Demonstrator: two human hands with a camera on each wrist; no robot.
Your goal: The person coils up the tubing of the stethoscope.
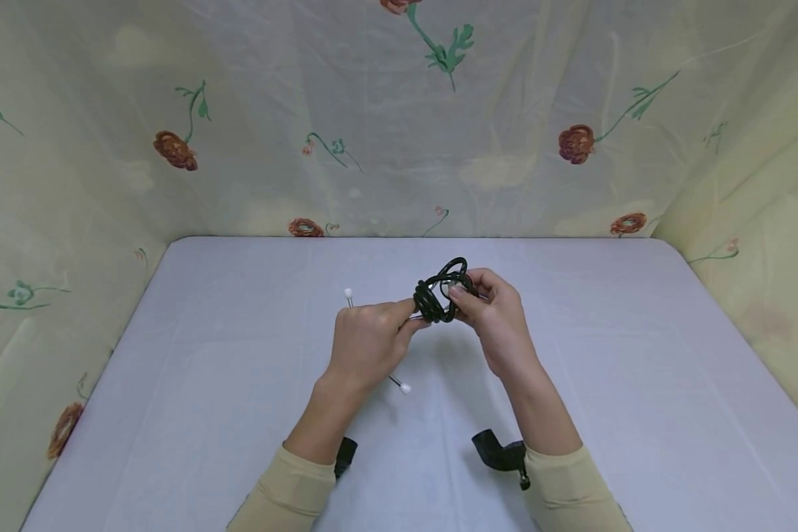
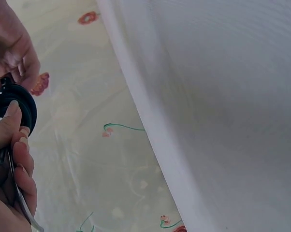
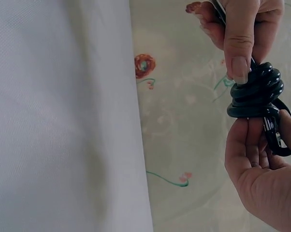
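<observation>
A glossy black cord (image 1: pixel 434 299) is wound into a tight coil with loose loops, held up between both hands above the table. My left hand (image 1: pixel 372 336) curls round a thin metal wire piece, whose white tips (image 1: pixel 405 388) stick out on either side of the fist. The left thumb (image 3: pixel 240 70) lies against the coil in the right wrist view. Pinching a loop at the other end of the cord is my right hand (image 1: pixel 499 318). In the left wrist view, fingers partly cover the coil (image 2: pixel 27 108) and the metal wire (image 2: pixel 22 198).
A white-covered table (image 1: pixel 239 295) lies under the hands. Behind it and at the sides hangs a pale flowered curtain (image 1: pixel 259 111). Black wrist mounts (image 1: pixel 499 451) show beside the beige sleeves (image 1: pixel 572 488).
</observation>
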